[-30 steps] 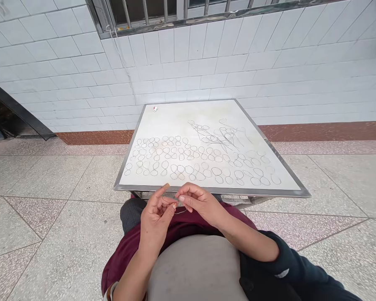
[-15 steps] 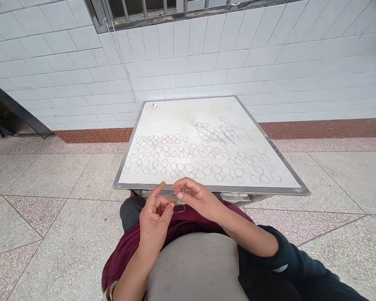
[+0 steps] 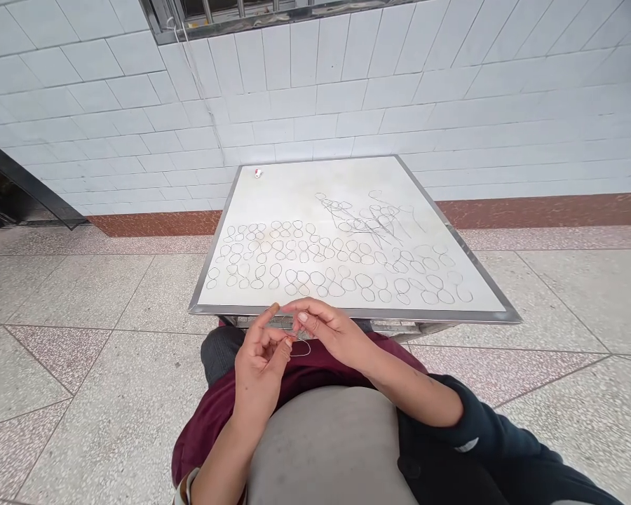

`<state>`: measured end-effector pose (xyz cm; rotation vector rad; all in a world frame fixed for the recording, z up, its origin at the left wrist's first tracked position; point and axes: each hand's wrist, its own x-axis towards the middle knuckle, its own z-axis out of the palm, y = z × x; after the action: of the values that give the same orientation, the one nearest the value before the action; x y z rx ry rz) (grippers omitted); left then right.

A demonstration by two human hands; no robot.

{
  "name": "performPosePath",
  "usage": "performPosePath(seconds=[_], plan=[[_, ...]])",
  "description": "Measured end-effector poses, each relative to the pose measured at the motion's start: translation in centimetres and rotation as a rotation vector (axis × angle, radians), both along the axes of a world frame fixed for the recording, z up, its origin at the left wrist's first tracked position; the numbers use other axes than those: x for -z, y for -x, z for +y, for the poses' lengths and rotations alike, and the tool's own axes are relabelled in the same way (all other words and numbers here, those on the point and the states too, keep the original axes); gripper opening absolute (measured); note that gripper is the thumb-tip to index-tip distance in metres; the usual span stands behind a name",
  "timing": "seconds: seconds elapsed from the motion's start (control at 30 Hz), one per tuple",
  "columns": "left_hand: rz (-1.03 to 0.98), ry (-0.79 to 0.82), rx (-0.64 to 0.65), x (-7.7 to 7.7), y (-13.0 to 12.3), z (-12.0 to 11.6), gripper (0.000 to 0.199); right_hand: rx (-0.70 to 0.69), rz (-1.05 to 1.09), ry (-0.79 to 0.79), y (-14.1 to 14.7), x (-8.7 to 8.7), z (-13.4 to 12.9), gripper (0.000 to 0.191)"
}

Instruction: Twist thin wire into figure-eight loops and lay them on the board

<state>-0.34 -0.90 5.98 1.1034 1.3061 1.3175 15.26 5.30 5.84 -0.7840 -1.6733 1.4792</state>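
Note:
My left hand (image 3: 263, 358) is in front of the table's near edge, thumb and fingertip pinched on a thin wire loop (image 3: 309, 348). The lower part of that loop hangs out to the right, over the dark red cloth on my lap. My right hand (image 3: 332, 330) is close beside it, its index finger reaching across toward the left fingertips. Its thumb and bent fingers are closed around the upper part of the wire, which they partly hide. On the white tabletop (image 3: 294, 186) lie rows of figure-eight wire loops (image 3: 367, 289).
A tangled pile of wire pieces (image 3: 368, 219) lies toward the table's far right. Near the far left corner is a small red-and-white object (image 3: 258, 172). A metal rim (image 3: 357, 313) borders the tabletop. The tiled wall (image 3: 336, 98) stands behind.
My right index finger has stretched further left toward the left fingertips. The left hand keeps its pinch on the wire loop. The view has shifted slightly.

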Motion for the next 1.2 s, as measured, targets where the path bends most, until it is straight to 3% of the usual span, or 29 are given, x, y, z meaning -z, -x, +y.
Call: performPosePath(seconds=[0.2, 0.47, 0.67, 0.83, 1.2], plan=[[-0.067, 0.024, -0.001, 0.17, 0.18, 0.0, 0.049, 0.009, 0.018, -0.026, 0.06, 0.16, -0.09, 0.025], [0.002, 0.08, 0.119, -0.43, -0.06, -0.12, 0.049, 0.119, -0.086, -0.14, 0.17, 0.02, -0.15, 0.018], [-0.022, 0.111, 0.125, -0.22, 0.0, 0.01, 0.043, 0.095, -0.101, -0.197, -0.07, 0.03, 0.04, 0.015], [-0.087, 0.12, 0.21, 0.13, 0.14, 0.0, 0.042, 0.13, -0.126, -0.248, -0.25, 0.17, 0.15, 0.015], [-0.161, 0.144, 0.217, -0.34, -0.39, 0.11, 0.039, 0.148, -0.148, -0.312, -0.18, 0.39, 0.05, 0.014]])
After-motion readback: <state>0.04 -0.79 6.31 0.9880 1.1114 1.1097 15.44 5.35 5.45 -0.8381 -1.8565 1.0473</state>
